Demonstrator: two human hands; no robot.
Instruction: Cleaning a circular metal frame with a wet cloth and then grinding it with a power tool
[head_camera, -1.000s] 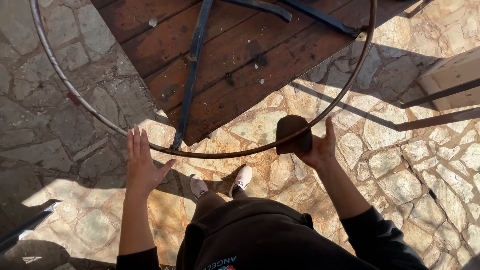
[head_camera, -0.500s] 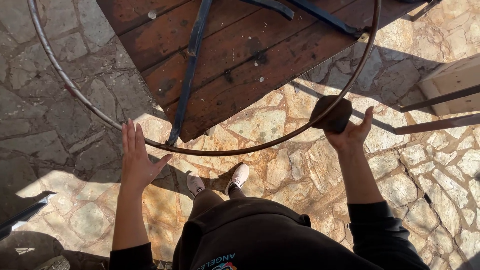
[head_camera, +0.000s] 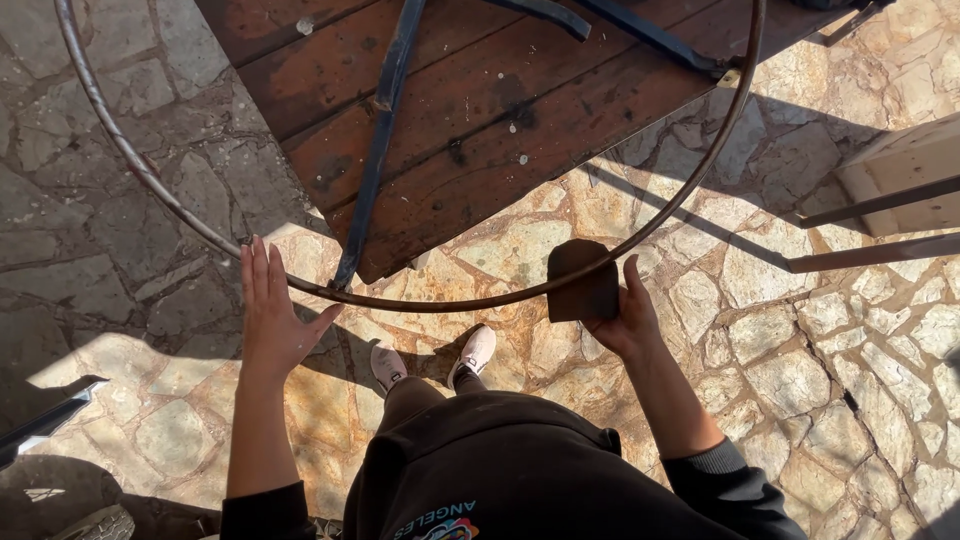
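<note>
Planks (head_camera: 520, 110) behind hoop (head_camera: 430, 300), shoes (head_camera: 430, 362) below

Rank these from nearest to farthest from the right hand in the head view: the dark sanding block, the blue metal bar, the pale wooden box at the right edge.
1. Dark sanding block: held in the right hand, against the metal ring.
2. Blue metal bar: up and to the left, lying across the wooden planks.
3. Pale wooden box: far right edge, farthest.

Hard, low sunlight warms the stone paving (head_camera: 800, 330) at right, casting long sharp shadows, while the upper left lies in shade; focus is crisp throughout.
</note>
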